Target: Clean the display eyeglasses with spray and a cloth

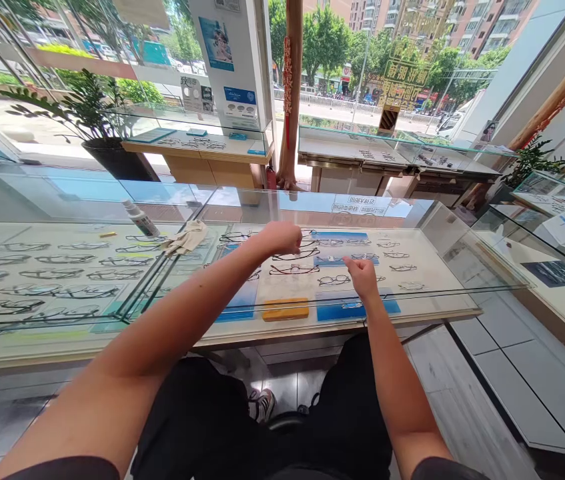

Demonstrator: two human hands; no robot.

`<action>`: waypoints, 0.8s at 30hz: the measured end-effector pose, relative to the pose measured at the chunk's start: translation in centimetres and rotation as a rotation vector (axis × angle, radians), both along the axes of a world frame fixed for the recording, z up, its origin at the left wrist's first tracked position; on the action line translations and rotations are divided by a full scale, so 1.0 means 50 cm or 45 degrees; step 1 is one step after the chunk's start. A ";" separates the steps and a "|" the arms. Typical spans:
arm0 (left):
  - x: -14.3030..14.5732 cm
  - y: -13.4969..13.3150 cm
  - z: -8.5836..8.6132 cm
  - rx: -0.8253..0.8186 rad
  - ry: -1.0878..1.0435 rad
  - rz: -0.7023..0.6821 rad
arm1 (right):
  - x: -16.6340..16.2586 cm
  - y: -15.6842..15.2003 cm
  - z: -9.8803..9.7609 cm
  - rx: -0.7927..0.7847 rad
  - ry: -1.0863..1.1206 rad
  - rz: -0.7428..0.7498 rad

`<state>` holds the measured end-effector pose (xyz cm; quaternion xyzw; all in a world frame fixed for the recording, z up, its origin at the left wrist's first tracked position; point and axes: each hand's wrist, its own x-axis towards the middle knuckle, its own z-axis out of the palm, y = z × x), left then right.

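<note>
Both my arms reach into a glass display case (462, 297) full of eyeglass frames laid in rows. My left hand (282, 237) is curled closed over the middle rows, right above a dark-rimmed pair of glasses (295, 269); what it holds, if anything, is hidden. My right hand (361, 275) is closed in a pinch beside another pair of glasses (333, 280) on a blue mat (392, 307). What its fingers grip is too small to make out. An orange pad (285, 309) lies at the front of the case.
A spray bottle (141, 218) and a crumpled cloth (187, 237) lie on the glass top to the left. More display counters (552, 200) stand at the right and behind. A potted plant (97, 120) stands by the window. My knees are under the case.
</note>
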<state>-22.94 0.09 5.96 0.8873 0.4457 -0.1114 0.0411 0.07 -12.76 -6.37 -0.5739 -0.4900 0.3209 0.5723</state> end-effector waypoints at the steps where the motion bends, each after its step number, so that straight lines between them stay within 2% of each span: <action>1: 0.003 0.002 -0.007 -0.006 -0.006 0.007 | 0.000 0.000 -0.001 0.003 0.014 0.000; 5: 0.004 0.006 -0.026 -0.017 -0.056 0.002 | 0.002 -0.001 -0.004 0.018 0.079 -0.018; 10: -0.031 0.014 -0.011 -0.042 -0.238 -0.051 | 0.004 -0.002 -0.002 0.032 0.174 -0.018; 14: -0.088 0.021 0.006 -0.258 -0.849 -0.131 | 0.001 0.005 0.006 0.010 0.265 -0.029; 18: -0.140 0.028 0.006 -0.413 -1.428 -0.169 | -0.022 0.022 0.027 0.038 0.318 -0.020; 21: -0.161 0.044 -0.008 -0.485 -1.731 -0.114 | -0.062 0.046 0.060 0.084 0.339 0.068; 24: -0.170 0.063 -0.029 -0.477 -1.939 -0.030 | -0.115 0.084 0.110 0.189 0.316 0.186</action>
